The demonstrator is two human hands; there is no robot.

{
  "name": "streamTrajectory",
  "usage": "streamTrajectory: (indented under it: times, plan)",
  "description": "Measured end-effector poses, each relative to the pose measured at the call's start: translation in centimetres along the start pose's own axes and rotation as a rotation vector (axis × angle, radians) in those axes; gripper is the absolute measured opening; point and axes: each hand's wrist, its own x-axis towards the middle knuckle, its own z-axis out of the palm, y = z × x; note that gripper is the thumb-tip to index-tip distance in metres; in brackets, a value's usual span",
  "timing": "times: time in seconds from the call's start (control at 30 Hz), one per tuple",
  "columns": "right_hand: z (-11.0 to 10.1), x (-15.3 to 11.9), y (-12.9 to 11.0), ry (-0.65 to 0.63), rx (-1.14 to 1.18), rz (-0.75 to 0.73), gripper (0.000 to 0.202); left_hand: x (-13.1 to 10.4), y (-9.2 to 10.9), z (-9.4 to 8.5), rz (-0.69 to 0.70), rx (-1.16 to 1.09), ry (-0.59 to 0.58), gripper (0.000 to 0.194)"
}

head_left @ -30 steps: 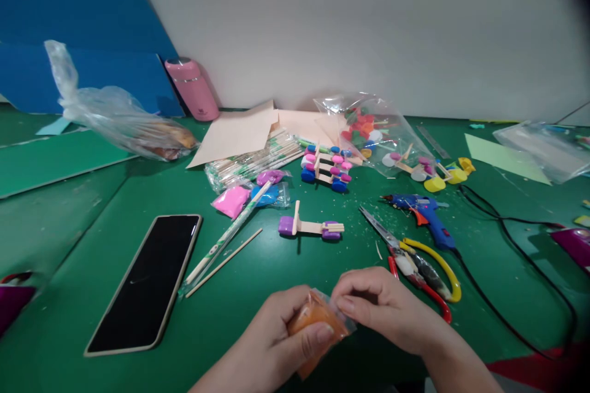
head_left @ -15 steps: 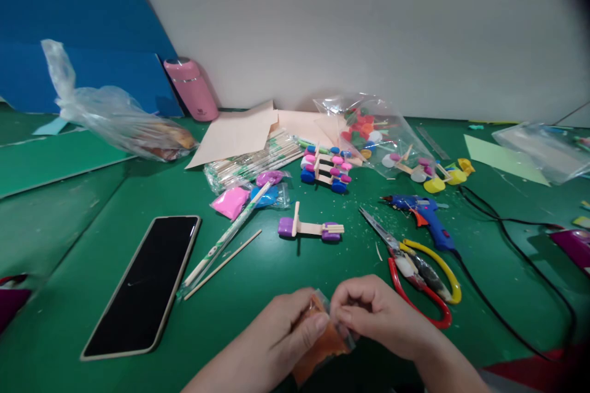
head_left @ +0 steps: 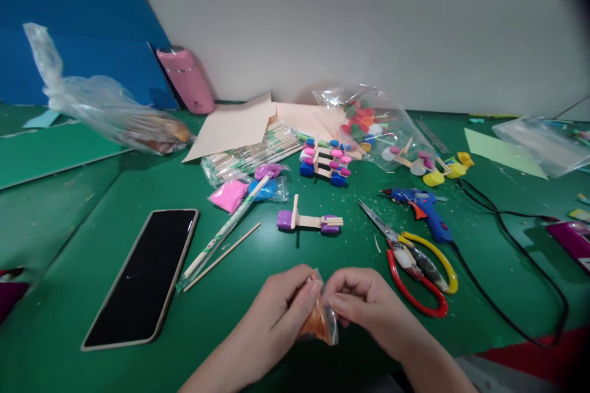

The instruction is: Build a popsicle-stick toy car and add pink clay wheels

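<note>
Near the front edge of the table, my left hand (head_left: 288, 307) grips a small clear plastic packet of orange clay-like material (head_left: 318, 322), its thumb lying across the front. My right hand (head_left: 362, 301) pinches the packet's clear edge between thumb and bent fingers. Just beyond them stands a small wooden-stick model (head_left: 308, 221) with purple end pieces. To the right lie scissors (head_left: 410, 270) with red and yellow handles. A thin wooden stick (head_left: 224, 258) rests to the left, beside paper-wrapped chopsticks (head_left: 225, 232).
A phone (head_left: 142, 279) lies at left. Pink (head_left: 228, 195) and blue packets (head_left: 267, 189) sit near bundled chopsticks (head_left: 251, 153). A blue glue gun (head_left: 421, 206) trails a black cord (head_left: 498, 316) at right. Behind are several small stick models (head_left: 325, 163), a bag of coloured pieces (head_left: 369, 123) and a pink flask (head_left: 187, 80).
Both hands have shifted slightly up in the view with the orange packet. The packet has turned more upright, showing its clear side edge. The table items have only shifted slightly with the camera.
</note>
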Motion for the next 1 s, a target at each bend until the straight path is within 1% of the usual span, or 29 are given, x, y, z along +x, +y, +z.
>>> streamTrajectory:
  times: [0.13, 0.27, 0.43, 0.57, 0.8, 1.0]
  plan:
    - [0.2, 0.2, 0.4, 0.002, 0.044, -0.017, 0.02, 0.1, -0.2, 0.0, -0.011, -0.03, 0.001, 0.033]
    - [0.2, 0.2, 0.3, 0.002, 0.028, -0.028, 0.021, 0.2, -0.3, 0.1, 0.002, -0.007, 0.031, 0.033]
    - [0.3, 0.0, -0.1, 0.016, -0.018, -0.011, 0.022, 0.3, -0.4, 0.1, 0.01, 0.127, 0.105, 0.033]
    - [0.2, -0.2, -0.1, -0.025, -0.031, 0.025, 0.024, 0.4, -0.5, 0.1, 0.019, 0.218, 0.164, 0.032]
    - [0.1, -0.3, -0.5, -0.037, -0.065, 0.043, 0.027, 0.4, -0.3, 0.0, 0.046, 0.137, 0.213, 0.031]
    - [0.2, -0.2, -0.6, -0.029, -0.075, 0.036, 0.026, 0.3, -0.2, 0.0, 0.058, 0.141, 0.226, 0.031]
